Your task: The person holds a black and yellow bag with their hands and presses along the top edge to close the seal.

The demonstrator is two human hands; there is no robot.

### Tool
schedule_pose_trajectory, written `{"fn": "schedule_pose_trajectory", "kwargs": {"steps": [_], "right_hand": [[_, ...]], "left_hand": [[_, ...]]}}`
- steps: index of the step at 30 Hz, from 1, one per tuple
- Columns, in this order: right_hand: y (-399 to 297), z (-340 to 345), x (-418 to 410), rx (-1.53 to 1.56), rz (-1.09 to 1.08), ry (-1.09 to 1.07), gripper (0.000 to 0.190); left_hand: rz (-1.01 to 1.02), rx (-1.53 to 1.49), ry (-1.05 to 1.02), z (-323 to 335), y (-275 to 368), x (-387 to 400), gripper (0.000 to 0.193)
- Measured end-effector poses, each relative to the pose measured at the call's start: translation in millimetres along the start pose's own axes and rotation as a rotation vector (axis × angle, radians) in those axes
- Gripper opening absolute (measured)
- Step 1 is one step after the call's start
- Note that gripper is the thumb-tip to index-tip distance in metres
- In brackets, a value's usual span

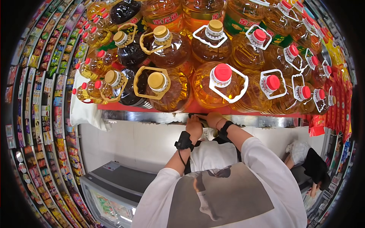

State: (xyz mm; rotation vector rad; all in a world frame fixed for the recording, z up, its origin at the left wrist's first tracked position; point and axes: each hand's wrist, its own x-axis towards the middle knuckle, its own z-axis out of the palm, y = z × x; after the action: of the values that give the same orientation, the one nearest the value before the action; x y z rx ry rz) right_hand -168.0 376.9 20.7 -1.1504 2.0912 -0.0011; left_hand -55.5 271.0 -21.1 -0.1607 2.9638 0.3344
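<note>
My left hand (pixel 194 126) is at the metal front edge of a display stand (pixel 137 116), its fingers against a small dark object (pixel 191 115). What the object is cannot be made out. Beside it, my right hand (pixel 214 119) reaches in from the right, with a finger stretched toward the same object. Both palms are turned away, so their grip is hidden. Just beyond the hands stand large cooking oil bottles: one with a red cap (pixel 223 72) and white handle, another with a gold cap (pixel 156 81) and gold handle.
More oil bottles (pixel 258 37) stand in rows behind. A white cloth bag (pixel 84 108) hangs at the stand's left end, red packaging (pixel 316 125) at its right. Snack shelves (pixel 37 99) curve along the left. A chest freezer (pixel 122 179) and another person (pixel 315 165) are behind me.
</note>
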Motion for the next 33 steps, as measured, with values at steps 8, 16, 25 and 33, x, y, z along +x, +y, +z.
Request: {"fn": "schedule_pose_trajectory", "kwargs": {"steps": [8,16,25,33], "right_hand": [[20.8,19.2,-19.1,-0.037,-0.032,0.093,0.056],[21.3,27.2,-19.2,0.000,-0.024,0.186,0.054],[-9.8,10.3,0.5,0.001,-0.049,0.136,0.055],[30.5,15.7,-43.2,0.061,-0.007,0.085,0.064]], "left_hand": [[0.048,-0.115,-0.127,-2.6,22.6,7.7,0.045],[0.015,-0.047,-0.154,-6.1,29.8,6.5,0.049],[-0.049,-0.031,-0.089,2.2,-8.1,-2.5,0.050],[0.178,-0.011,-0.076,-0.2,36.6,4.5,0.045]]}}
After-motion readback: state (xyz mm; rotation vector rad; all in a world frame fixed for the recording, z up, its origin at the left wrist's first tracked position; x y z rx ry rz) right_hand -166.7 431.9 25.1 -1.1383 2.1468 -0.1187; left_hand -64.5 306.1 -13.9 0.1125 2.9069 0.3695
